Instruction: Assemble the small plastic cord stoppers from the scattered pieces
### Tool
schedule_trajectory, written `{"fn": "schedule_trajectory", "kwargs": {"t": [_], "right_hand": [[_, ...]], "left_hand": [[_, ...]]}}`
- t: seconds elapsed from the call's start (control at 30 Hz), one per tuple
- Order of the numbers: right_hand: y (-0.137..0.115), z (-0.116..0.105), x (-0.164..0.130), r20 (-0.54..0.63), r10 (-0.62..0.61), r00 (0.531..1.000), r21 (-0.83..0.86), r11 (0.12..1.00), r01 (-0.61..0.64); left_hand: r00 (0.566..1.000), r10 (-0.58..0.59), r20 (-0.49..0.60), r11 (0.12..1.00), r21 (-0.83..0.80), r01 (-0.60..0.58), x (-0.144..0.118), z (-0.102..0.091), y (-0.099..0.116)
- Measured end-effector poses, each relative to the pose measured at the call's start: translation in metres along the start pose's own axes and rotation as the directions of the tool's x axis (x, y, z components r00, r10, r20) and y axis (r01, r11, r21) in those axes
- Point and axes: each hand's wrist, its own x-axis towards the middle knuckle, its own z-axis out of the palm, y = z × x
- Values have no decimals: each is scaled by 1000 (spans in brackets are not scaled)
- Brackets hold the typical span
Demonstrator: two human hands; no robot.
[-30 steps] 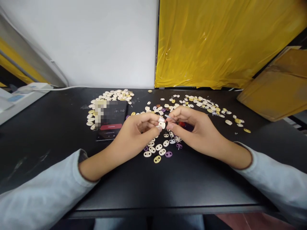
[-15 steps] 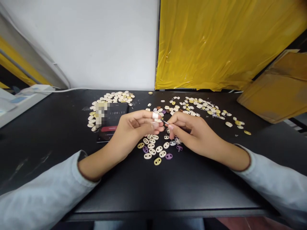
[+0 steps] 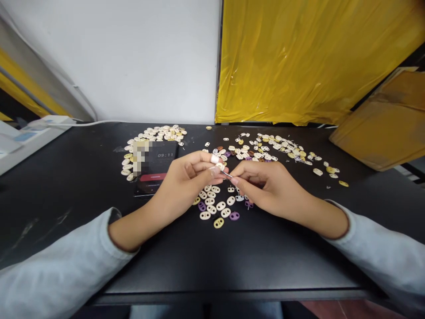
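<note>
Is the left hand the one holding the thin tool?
No, the right hand holds the tool, while the left hand pinches a pale piece.

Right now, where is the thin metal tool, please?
Near the middle of the head view, the thin metal tool is in the right hand, pointing left toward the cream piece that the left hand holds.

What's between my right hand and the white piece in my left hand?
In the head view, a thin metal shaft lies there, running from your right hand toward the white piece in your left hand; contact is unclear.
</note>
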Motion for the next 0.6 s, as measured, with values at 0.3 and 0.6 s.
{"fn": "schedule_trajectory", "kwargs": {"t": [0.3,0.6], "right_hand": [[0,4,0,-80,-134,988,-117,985,124],[0,10,0,-144,-144,979,-22,990,142]], "left_hand": [[996,45,76,996,69,-50,0,1,-1],[998,38,43,999,-37,-36,-3,6,-1]]}}
